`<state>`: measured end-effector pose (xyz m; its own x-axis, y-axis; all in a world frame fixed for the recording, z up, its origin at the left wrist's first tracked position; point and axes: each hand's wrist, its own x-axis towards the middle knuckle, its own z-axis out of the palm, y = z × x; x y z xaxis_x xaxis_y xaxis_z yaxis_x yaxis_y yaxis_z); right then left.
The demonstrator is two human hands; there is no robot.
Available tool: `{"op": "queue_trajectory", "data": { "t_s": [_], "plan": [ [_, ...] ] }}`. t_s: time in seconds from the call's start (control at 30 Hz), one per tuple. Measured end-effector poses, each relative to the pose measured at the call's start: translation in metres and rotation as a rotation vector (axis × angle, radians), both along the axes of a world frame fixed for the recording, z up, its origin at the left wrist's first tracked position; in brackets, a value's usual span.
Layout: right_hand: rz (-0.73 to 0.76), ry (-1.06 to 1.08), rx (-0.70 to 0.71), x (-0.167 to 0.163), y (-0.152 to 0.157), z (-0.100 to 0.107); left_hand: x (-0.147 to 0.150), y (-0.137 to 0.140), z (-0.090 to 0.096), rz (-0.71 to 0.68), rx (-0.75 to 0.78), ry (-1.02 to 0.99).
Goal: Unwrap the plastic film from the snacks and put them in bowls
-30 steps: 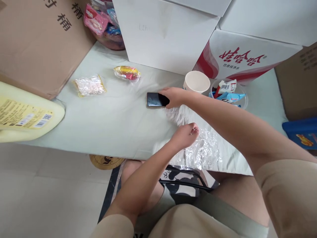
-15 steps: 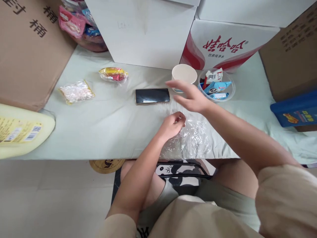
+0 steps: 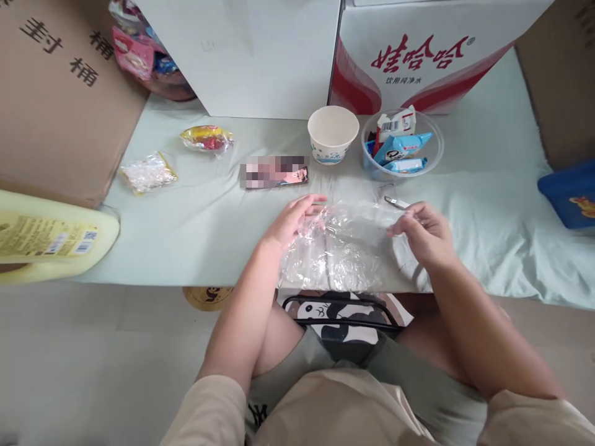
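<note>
A crinkled sheet of clear plastic film [image 3: 341,257] lies at the table's front edge, between my hands. My left hand [image 3: 295,222] is at its upper left, fingers curved around the film and partly seen through it. At the film's right side, my right hand [image 3: 425,235] pinches its edge between thumb and fingers. A small metal tool like nail clippers [image 3: 395,202] lies just beyond the right hand. Behind the film are a white paper cup [image 3: 333,136], a clear plastic bowl [image 3: 437,152] of wrapped snacks [image 3: 402,148], and a phone [image 3: 292,176] with its screen lit.
Two wrapped snacks, one yellow and red [image 3: 207,139] and one pale [image 3: 149,172], lie at the left. White cartons [image 3: 269,62] line the back. A yellow jug [image 3: 60,238], a brown carton [image 3: 60,124] and a blue container [image 3: 569,195] stand at the sides.
My right hand has come down from beside the cup to the film's right edge. My left hand has shifted left with the film. The phone's dark screen has lit up.
</note>
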<state>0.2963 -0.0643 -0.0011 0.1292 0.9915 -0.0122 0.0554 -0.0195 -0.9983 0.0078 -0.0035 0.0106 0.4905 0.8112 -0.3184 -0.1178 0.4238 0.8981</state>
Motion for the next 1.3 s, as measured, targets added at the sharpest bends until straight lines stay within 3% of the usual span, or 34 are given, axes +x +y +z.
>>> {"op": "queue_trajectory", "data": {
  "t_s": [0.2, 0.37, 0.47, 0.6, 0.7, 0.8, 0.9, 1.0, 1.17, 1.3],
  "plan": [
    [-0.23, 0.268, -0.067, 0.014, -0.001, 0.021, -0.012, -0.006, -0.002, -0.039, 0.086, 0.093],
    [-0.339, 0.405, -0.146, 0.022, 0.0, 0.021, 0.004, -0.006, -0.004, 0.195, 0.048, 0.277],
    [-0.268, 0.316, -0.147, 0.018, -0.006, 0.019, 0.007, -0.001, -0.001, 0.37, -0.009, 0.203],
    [-0.233, 0.057, -0.196, 0.009, -0.013, 0.016, 0.001, 0.003, 0.005, 0.483, -0.128, 0.116],
    [-0.288, 0.07, -0.16, 0.009, -0.011, 0.012, -0.007, 0.0, 0.007, 0.402, -0.166, 0.066],
    [-0.317, 0.117, -0.148, 0.014, -0.007, 0.005, -0.01, -0.007, 0.007, 0.25, -0.09, 0.133],
    [-0.205, 0.072, -0.139, 0.018, -0.01, 0.001, -0.009, -0.009, 0.007, 0.318, -0.007, 0.275],
    [-0.059, -0.093, -0.115, 0.018, -0.017, -0.001, -0.01, -0.008, 0.01, 0.399, 0.034, 0.261],
    [-0.173, -0.266, -0.068, 0.018, -0.015, 0.001, -0.021, -0.015, 0.013, 0.202, 0.064, 0.244],
    [-0.057, -0.281, 0.017, 0.022, -0.009, -0.001, -0.029, -0.017, 0.006, 0.148, 0.172, 0.317]
  ]
}}
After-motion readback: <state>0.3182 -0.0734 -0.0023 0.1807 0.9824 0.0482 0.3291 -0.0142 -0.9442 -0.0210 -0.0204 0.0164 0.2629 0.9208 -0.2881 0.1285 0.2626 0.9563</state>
